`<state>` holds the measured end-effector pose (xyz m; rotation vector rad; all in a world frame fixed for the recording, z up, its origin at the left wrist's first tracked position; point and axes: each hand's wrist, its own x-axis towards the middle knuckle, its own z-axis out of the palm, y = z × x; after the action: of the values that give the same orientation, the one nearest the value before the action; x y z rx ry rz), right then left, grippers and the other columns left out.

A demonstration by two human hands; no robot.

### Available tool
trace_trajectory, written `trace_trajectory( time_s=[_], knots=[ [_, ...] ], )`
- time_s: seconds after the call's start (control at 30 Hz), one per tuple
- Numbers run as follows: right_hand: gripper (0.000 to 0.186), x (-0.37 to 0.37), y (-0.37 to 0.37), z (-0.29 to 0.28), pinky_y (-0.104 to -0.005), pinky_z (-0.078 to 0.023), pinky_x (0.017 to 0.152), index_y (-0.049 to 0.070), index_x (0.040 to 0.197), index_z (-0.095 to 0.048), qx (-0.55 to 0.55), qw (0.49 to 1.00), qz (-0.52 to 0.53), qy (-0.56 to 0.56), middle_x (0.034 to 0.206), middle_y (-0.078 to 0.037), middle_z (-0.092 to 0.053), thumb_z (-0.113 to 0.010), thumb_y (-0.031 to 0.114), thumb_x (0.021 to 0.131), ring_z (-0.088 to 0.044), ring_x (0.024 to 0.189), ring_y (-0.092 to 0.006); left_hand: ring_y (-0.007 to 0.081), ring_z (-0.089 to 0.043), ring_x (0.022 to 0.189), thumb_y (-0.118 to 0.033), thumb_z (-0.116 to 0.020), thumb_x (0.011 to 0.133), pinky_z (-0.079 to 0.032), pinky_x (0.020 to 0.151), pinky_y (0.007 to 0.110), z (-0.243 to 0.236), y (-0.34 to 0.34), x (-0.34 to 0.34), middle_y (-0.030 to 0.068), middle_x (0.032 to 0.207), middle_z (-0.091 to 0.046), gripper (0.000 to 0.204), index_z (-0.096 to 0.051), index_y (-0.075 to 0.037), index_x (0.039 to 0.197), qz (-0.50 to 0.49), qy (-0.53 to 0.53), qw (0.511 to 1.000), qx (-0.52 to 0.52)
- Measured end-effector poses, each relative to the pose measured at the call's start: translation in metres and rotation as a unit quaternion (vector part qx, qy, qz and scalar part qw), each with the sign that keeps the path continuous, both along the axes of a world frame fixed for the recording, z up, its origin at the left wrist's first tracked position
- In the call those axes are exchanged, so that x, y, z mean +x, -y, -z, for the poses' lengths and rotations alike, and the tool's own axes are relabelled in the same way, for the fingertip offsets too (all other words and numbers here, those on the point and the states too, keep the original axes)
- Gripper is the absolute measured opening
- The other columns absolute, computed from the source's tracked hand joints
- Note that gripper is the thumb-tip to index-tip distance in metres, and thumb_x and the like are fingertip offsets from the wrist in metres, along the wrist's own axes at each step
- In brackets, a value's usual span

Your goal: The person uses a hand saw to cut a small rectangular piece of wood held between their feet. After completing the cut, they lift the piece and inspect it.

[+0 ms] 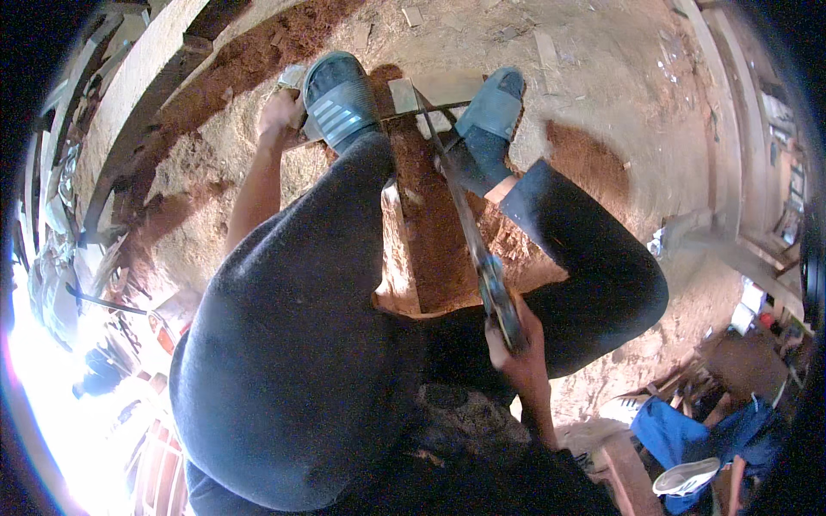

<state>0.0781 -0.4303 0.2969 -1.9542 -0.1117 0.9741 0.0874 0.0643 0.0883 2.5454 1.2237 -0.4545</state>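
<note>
In my right hand (519, 344) is a handsaw (471, 225), its handle gripped and its narrow blade slanting away to the upper left. The blade's far end lies against a pale wooden board (452, 89) on the ground between my feet. My left foot, in a dark striped slide sandal (342, 107), presses on the board's left part. A second slide sandal (492, 105) is on its right end. Beside the left sandal, my left hand (281, 116) is closed around the board's left end; its fingertips are partly hidden.
A wooden piece (397, 245) stands between my legs on reddish, sawdust-strewn ground (602, 103). Long timber beams (142, 112) run along the left, and planks (731, 129) along the right. Blue cloth (675, 434) and a shoe (686, 477) lie at the lower right.
</note>
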Motion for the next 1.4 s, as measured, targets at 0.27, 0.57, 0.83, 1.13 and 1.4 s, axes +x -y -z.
trace_trajectory(
  time_s=[0.27,0.57,0.83,1.13,1.4],
  knots=[
    [0.062,0.004,-0.012,0.031,-0.0416,-0.048,0.092,0.0,0.138,-0.043,-0.027,0.995,-0.042,0.084,0.114,-0.023,-0.063,-0.063,0.004,0.08,-0.063,0.106,-0.0329,0.0407,-0.061,0.109,-0.048,-0.054,0.088,-0.048,0.095,0.048,0.024,-0.017,0.0,0.0259,0.115,-0.064,0.057,-0.055,-0.008,0.129,0.003,0.016,1.0,-0.016],
    [0.069,-0.008,-0.03,0.035,-0.0362,-0.05,0.088,0.004,0.143,-0.04,-0.057,0.988,-0.09,0.11,0.109,-0.021,-0.064,-0.062,0.002,0.077,-0.065,0.098,-0.0317,0.0409,-0.063,0.104,-0.056,-0.049,0.087,-0.048,0.093,0.047,0.019,-0.015,0.008,0.027,0.107,-0.066,0.057,-0.07,-0.009,0.111,0.013,0.066,0.998,-0.01],
    [0.06,-0.028,-0.033,0.006,-0.0327,-0.048,0.072,-0.001,0.134,-0.047,-0.003,0.998,-0.024,0.064,0.081,-0.014,-0.058,-0.057,-0.003,0.075,-0.058,0.075,-0.0173,0.0405,-0.063,0.106,-0.051,-0.051,0.088,-0.049,0.092,0.049,0.032,-0.005,0.015,0.0272,0.111,-0.064,0.055,-0.065,-0.007,0.118,0.021,0.046,0.999,0.014],
    [0.065,-0.042,-0.032,0.024,-0.0408,-0.052,0.083,-0.002,0.141,-0.038,-0.005,0.988,-0.056,0.142,0.104,-0.025,-0.064,-0.059,0.004,0.08,-0.067,0.092,-0.0363,0.0399,-0.063,0.106,-0.053,-0.05,0.088,-0.049,0.091,0.049,0.04,-0.019,-0.007,0.027,0.112,-0.065,0.059,-0.065,-0.005,0.117,-0.029,0.022,0.998,0.041],
    [0.05,-0.054,-0.017,-0.01,-0.0319,-0.047,0.083,-0.002,0.131,-0.047,0.022,0.997,-0.005,0.078,0.096,-0.014,-0.061,-0.055,0.001,0.082,-0.059,0.088,-0.0187,0.0399,-0.063,0.106,-0.055,-0.048,0.088,-0.05,0.091,0.048,0.05,-0.024,-0.015,0.0273,0.112,-0.065,0.061,-0.066,-0.003,0.115,-0.071,0.012,0.997,0.036]
  ],
)
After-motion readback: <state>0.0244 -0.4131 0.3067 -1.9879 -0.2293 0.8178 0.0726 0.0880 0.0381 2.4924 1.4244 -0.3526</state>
